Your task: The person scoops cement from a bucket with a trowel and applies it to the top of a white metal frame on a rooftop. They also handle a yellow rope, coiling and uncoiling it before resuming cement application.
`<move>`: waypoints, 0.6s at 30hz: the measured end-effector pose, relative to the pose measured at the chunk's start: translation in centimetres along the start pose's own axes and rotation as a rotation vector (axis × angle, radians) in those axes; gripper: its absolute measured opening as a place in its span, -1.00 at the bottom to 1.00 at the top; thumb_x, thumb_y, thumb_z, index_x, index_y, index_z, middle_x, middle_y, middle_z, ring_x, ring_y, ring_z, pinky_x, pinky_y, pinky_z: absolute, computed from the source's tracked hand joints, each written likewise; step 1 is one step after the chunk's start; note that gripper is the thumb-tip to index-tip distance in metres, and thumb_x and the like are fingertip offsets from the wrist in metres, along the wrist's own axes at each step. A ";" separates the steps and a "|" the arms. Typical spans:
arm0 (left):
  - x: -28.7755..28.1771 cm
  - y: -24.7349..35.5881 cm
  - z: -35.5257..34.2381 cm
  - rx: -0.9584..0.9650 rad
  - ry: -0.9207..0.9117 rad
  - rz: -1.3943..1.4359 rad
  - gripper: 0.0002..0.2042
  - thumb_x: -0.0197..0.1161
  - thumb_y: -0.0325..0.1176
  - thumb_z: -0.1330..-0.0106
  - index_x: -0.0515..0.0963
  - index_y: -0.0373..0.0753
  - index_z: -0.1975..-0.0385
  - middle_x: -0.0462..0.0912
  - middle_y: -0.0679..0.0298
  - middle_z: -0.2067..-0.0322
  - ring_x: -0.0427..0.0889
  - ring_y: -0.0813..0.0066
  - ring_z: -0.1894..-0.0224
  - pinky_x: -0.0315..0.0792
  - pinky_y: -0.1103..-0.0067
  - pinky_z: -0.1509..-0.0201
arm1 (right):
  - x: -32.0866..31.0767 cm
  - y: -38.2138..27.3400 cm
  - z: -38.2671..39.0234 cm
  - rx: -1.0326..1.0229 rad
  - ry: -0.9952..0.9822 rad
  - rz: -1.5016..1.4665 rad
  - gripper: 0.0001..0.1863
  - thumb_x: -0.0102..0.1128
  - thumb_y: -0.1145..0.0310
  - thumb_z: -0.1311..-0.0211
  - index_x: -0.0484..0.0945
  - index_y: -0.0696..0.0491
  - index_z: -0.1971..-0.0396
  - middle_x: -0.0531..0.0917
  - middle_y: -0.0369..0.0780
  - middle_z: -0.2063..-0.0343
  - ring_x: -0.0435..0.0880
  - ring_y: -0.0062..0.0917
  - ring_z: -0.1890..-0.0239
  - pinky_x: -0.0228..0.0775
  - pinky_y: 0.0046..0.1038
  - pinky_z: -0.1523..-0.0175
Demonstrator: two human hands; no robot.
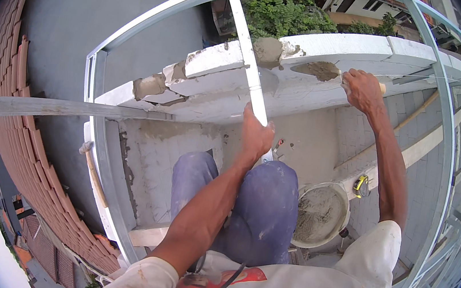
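Here, right hand [362, 91] stretched forward.

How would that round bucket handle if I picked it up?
The bucket would probably feel heavy for its size, since grey mortar lies inside. That mortar looks thick and lumpy, so it may shift sluggishly rather than splash. The open top suggests it could spill if tilted far.
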State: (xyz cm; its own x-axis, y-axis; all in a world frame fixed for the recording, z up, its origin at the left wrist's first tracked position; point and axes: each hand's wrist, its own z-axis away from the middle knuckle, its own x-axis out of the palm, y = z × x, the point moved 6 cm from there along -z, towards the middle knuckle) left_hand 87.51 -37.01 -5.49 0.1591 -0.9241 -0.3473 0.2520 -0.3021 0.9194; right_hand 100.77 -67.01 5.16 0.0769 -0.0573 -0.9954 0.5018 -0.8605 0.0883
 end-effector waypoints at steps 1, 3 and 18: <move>0.1 -0.1 -0.1 -0.023 0.000 0.009 -0.24 0.33 -0.57 -0.15 0.15 -0.46 -0.39 0.42 -0.21 -0.19 0.45 -0.15 -0.28 0.31 0.22 -0.40 | -1.4 -0.1 0.0 -0.019 0.026 -0.009 -0.78 0.34 0.44 -0.09 0.63 0.02 0.22 0.65 -0.23 0.28 0.69 -0.30 0.11 0.52 -0.20 0.05; 0.2 -0.5 -0.1 -0.071 -0.004 0.018 -0.24 0.31 -0.58 -0.15 0.14 -0.46 -0.39 0.41 -0.21 -0.20 0.44 -0.15 -0.29 0.30 0.22 -0.41 | -4.4 -1.0 -0.8 -0.046 0.201 -0.040 -0.79 0.32 0.45 -0.10 0.64 0.02 0.22 0.65 -0.23 0.29 0.69 -0.30 0.10 0.50 -0.20 0.03; -4.2 -1.7 0.6 -0.239 -0.007 -0.105 -0.18 0.30 -0.50 -0.20 0.04 -0.39 -0.46 0.30 -0.23 -0.32 0.40 -0.24 -0.34 0.34 0.13 -0.40 | -3.2 -8.6 -16.0 -0.211 0.215 0.328 -0.84 0.12 0.37 -0.31 0.71 -0.04 0.36 0.68 -0.29 0.26 0.67 -0.41 0.07 0.41 -0.30 -0.03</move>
State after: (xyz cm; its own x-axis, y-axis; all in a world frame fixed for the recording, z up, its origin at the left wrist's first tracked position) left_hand 85.87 -32.73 -5.47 0.1141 -0.8925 -0.4365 0.4851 -0.3333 0.8084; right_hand 110.00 -51.36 8.14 0.4276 -0.1847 -0.8849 0.5838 -0.6910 0.4264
